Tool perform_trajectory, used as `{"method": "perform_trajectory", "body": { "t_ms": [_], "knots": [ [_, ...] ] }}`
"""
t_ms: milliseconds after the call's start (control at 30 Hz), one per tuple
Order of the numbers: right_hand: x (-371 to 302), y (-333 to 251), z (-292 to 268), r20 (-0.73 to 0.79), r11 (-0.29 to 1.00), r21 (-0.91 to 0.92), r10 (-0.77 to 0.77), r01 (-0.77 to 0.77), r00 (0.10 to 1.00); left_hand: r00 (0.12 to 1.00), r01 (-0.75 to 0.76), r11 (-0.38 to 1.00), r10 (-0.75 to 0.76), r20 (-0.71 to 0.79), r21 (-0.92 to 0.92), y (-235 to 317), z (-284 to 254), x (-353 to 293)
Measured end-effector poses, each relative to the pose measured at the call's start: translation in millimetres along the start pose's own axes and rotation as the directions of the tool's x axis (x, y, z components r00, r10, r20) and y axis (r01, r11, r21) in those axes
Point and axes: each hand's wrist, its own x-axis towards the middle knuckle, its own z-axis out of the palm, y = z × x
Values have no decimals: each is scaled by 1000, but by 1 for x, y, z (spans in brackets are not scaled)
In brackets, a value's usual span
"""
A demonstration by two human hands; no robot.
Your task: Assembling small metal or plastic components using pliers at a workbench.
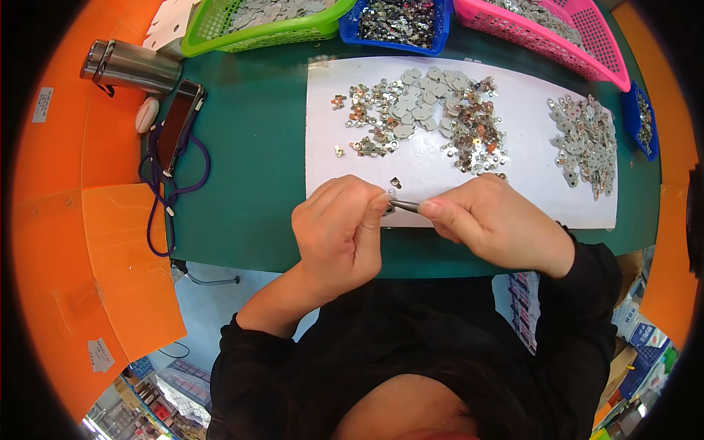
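Near the front edge of the white board (pixel 524 192), my two hands meet. My left hand (pixel 339 229) pinches a small metal piece (pixel 389 210), mostly hidden behind the thumb and fingertips. In my right hand (pixel 493 224) are slim metal tweezers (pixel 405 206), whose tips touch the piece at my left fingertips. Just beyond lies one small dark metal part (pixel 396 182). Farther back are a heap of flat grey plates (pixel 425 101) and, on both sides of it, small shiny silver and copper-coloured parts (pixel 475 130).
More grey metal pieces (pixel 587 143) lie at the board's right. Green (pixel 282 34), blue (pixel 396 50) and pink (pixel 557 50) baskets of parts line the back; a small blue tray (pixel 639 121) stands at right. A steel flask (pixel 139 66) and a phone (pixel 180 126) with a purple cord (pixel 199 180) lie left.
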Motion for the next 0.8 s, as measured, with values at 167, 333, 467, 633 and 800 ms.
{"method": "perform_trajectory", "body": {
  "t_ms": [167,333,467,633,800],
  "knots": [
    [-3,3,3,-233,967,-239,-144,87,962,986,101,995,-103,129,19,-11,-1,5],
    [-17,-10,-23,-231,790,-611,-239,51,943,960,-41,997,21,278,64,-13,-11,16],
    [-17,-22,-31,-181,606,-793,-331,62,926,930,-168,980,122,347,106,-11,-13,23],
    [-16,-35,-35,-93,535,-836,-355,121,930,924,-170,979,119,363,113,-10,-13,24],
    [-13,-39,-36,-46,487,-864,-324,125,945,922,-160,983,118,368,87,-11,-12,23]
  ]
}}
